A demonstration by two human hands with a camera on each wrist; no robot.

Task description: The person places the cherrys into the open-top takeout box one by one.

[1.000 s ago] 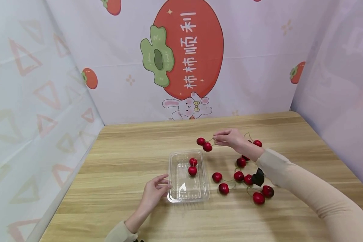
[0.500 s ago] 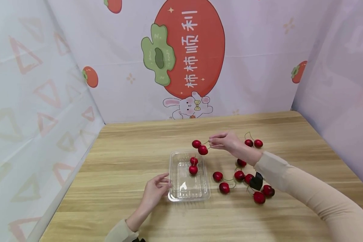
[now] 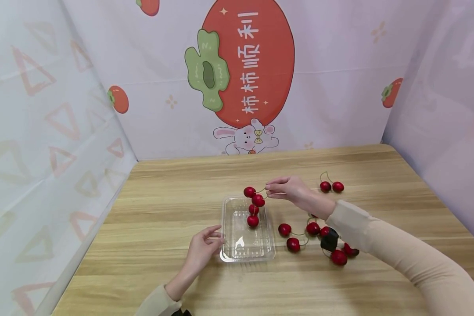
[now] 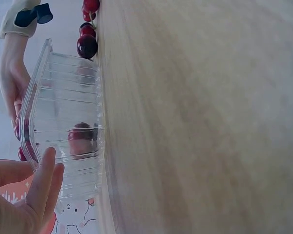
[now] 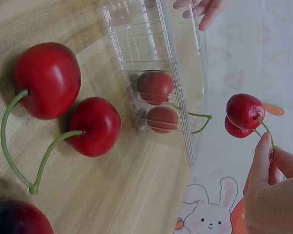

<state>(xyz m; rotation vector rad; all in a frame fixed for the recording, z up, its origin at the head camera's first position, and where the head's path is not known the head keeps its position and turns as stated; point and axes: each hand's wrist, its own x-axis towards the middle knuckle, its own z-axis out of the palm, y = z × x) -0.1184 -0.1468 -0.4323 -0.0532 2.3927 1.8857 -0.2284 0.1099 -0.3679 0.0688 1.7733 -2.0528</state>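
Observation:
My right hand (image 3: 290, 191) pinches the green stems of a pair of red cherries (image 3: 258, 200) between thumb and fingertips. The pair hangs over the far right part of a clear plastic container (image 3: 231, 259). Inside that container lies another joined pair, the cherries in the box (image 3: 253, 220), its stem poking above the rim in the right wrist view. My left hand (image 3: 201, 250) is at the container's left side; in the left wrist view its extended fingers (image 4: 41, 187) rest against the clear wall, with the thumb near the rim.
On the wooden table (image 3: 162, 210), several loose cherries (image 3: 293, 244) with joined stems lie to the right of the container, some partly behind the right forearm. A further cherry pair (image 3: 332, 186) lies farther back. Printed cloth walls (image 3: 324, 87) enclose the table's back and sides.
My right hand has moved left and slightly nearer, carrying the cherry pair from beside the container to over it. My left hand stays at the container's side.

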